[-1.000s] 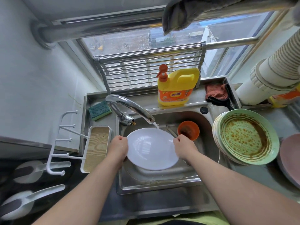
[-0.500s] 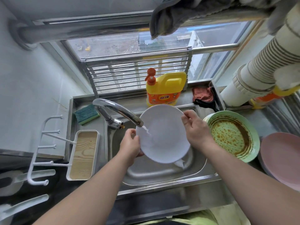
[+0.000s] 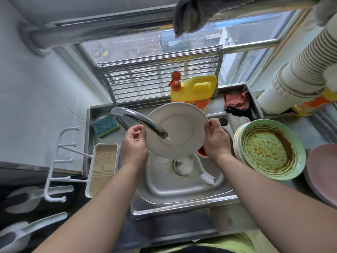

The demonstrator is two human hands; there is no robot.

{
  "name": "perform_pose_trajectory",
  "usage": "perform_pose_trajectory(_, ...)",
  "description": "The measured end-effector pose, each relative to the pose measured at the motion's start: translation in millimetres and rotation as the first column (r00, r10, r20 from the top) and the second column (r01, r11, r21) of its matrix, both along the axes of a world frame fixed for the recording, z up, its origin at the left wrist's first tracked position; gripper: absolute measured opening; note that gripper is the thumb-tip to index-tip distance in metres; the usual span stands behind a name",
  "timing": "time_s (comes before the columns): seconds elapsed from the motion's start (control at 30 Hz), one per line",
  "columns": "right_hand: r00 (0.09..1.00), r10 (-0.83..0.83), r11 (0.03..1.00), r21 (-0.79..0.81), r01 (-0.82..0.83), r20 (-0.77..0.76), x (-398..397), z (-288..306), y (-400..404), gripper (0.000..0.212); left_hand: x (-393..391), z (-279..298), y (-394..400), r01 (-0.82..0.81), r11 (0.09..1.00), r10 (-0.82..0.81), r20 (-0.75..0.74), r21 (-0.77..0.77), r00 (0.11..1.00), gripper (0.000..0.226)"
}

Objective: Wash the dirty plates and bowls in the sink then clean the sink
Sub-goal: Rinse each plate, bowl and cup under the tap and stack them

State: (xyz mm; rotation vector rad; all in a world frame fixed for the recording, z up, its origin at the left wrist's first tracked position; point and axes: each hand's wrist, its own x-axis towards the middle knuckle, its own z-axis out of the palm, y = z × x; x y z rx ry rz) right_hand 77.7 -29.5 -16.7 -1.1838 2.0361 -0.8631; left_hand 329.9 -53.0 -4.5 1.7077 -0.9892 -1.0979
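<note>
Rinsing one round white plate under the running chrome tap, above the steel sink.

Left hand and right hand each pinch its rim. Likely next: set it aside, take from the stack of sauce-stained green plates, right. One orange bowl below; stack count unclear.

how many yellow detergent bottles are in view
2. One yellow pump bottle stands on the ledge behind the sink, partly behind the white plate. A second yellow bottle sits far right, mostly hidden by the white pipe.
</note>
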Motion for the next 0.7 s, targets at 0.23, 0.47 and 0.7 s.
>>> perform_pose_trajectory(0.23,0.987,-0.018,0.987,0.159,-0.007,0.157,32,-21,-4,0.02,14,12,10,-0.079,0.992,0.085,0.055,-0.101,0.995,0.004)
perform_pose_trajectory(0.47,0.911,-0.029,0.924,0.358,-0.133,0.411,61,-48,8,0.013,28,16,12,-0.16,0.983,0.162,0.013,-0.094,0.987,0.014)
perform_pose_trajectory(0.7,0.894,0.009,0.863,0.448,-0.234,0.449,47,-53,28,0.022,31,6,17,-0.214,0.97,0.211,0.041,0.112,0.977,0.021)
